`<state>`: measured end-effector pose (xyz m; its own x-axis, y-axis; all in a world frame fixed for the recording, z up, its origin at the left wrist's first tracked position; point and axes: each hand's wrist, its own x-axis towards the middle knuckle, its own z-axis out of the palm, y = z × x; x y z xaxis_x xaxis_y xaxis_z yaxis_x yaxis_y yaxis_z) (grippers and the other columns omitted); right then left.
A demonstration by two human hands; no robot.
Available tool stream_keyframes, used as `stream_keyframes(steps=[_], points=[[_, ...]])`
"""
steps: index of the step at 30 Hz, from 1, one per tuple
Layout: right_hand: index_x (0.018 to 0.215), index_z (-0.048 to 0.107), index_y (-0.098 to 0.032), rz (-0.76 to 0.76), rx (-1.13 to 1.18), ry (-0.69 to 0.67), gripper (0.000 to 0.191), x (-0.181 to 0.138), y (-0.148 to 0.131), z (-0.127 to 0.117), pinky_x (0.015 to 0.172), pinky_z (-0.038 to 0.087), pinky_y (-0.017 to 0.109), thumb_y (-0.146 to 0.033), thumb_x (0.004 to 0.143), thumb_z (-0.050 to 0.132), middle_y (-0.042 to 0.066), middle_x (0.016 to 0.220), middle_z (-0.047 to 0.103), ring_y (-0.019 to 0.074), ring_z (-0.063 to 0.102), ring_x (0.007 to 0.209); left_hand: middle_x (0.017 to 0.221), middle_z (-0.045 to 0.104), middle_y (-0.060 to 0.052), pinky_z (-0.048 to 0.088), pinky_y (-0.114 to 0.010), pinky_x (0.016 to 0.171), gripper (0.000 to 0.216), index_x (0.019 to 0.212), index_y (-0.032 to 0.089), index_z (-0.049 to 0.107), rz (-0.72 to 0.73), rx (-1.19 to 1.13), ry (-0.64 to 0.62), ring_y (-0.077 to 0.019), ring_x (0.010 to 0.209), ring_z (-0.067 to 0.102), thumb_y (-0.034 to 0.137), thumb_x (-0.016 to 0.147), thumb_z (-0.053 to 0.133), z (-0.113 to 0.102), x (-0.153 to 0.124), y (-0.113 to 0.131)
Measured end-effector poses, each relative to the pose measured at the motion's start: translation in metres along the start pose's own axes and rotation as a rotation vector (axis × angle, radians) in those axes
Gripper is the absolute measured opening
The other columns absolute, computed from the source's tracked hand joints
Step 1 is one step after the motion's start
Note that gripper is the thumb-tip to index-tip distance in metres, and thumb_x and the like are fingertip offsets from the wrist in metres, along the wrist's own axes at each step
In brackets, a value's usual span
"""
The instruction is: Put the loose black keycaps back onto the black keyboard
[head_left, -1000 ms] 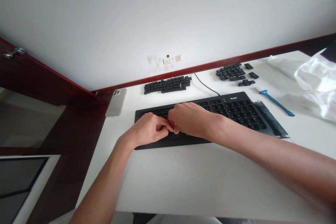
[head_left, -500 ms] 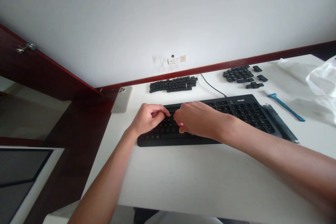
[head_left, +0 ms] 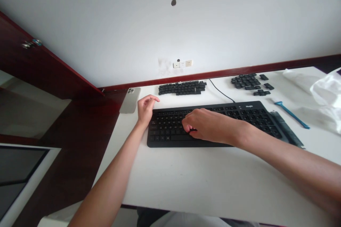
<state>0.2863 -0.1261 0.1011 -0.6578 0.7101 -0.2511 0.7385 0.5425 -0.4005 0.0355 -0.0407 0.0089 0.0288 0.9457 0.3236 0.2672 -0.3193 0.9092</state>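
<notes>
A black keyboard (head_left: pixel 255 117) lies across the white desk (head_left: pixel 202 181). My right hand (head_left: pixel 207 125) rests on its middle, fingers curled, tips pinched down onto the keys near the bottom row; what they grip is hidden. My left hand (head_left: pixel 146 108) hovers just off the keyboard's far left corner. Its fingers are curled with thumb against fingertips, and whatever is between them is too small to see. It is closest to a row of loose black keycaps (head_left: pixel 182 88) laid out behind the keyboard.
A phone (head_left: pixel 129 100) lies face down at the desk's left edge. A second group of loose keycaps (head_left: pixel 249 81), a blue tool (head_left: pixel 291 114), a black strip (head_left: pixel 286 129) and a white plastic bag (head_left: pixel 325 92) are to the right. The cable (head_left: pixel 221 93) runs back.
My left hand left the right hand, lifted off the keys and moved up and left past the keyboard's corner. My right hand stayed on the keyboard. The camera shifted slightly.
</notes>
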Motion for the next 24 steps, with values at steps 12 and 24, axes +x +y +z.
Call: stream_keyframes(steps=[12, 24], points=[[0.103, 0.08, -0.022, 0.138, 0.433, 0.302, 0.021, -0.037, 0.029, 0.024, 0.086, 0.061, 0.031, -0.035, 0.091, 0.069, 0.005, 0.103, 0.082, 0.0204, 0.076, 0.093, 0.06, 0.06, 0.0, 0.027, -0.027, 0.053, 0.022, 0.073, 0.017, 0.073, 0.032, 0.002, -0.072, -0.0106, 0.052, 0.039, 0.029, 0.086, 0.059, 0.0, 0.0, -0.001], [0.107, 0.081, -0.022, 0.078, 0.275, 0.357, 0.019, -0.029, 0.01, 0.035, 0.085, 0.06, 0.031, -0.023, 0.096, 0.065, 0.005, 0.109, 0.082, 0.0197, 0.076, 0.095, 0.06, 0.061, 0.0, 0.023, -0.028, 0.052, 0.023, 0.074, 0.018, 0.075, 0.035, -0.06, -0.063, -0.0106, 0.051, 0.036, 0.031, 0.089, 0.063, 0.001, 0.0, -0.002]])
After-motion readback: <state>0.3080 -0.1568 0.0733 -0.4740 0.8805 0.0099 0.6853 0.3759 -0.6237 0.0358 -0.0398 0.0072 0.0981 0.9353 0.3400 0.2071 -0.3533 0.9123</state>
